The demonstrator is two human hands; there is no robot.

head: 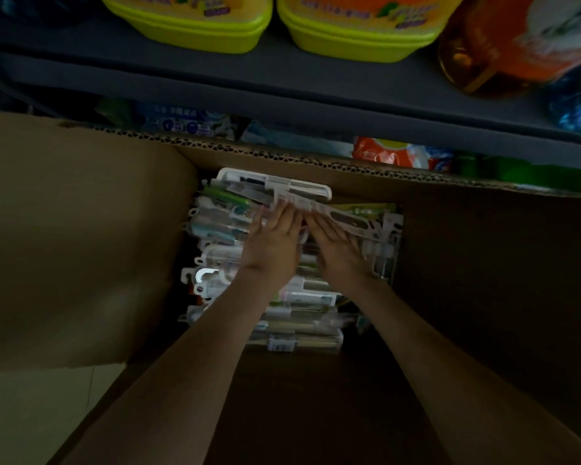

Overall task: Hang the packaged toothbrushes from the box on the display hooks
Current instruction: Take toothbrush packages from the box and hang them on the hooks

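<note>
Down inside the box, we rest our left hand and right hand flat, fingers straight, gripping nothing, on the toothbrush packs piled beneath them, so we judge picking is underway and next must pinch one pack free.

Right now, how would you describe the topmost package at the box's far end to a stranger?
Find the open cardboard box below the grey shelf. Inside, the left hand and right hand lie flat on a pile of toothbrush packages. Beyond them, nearest the far wall, sits the package with a thick white rounded frame, wider than its narrow neighbours.
</note>
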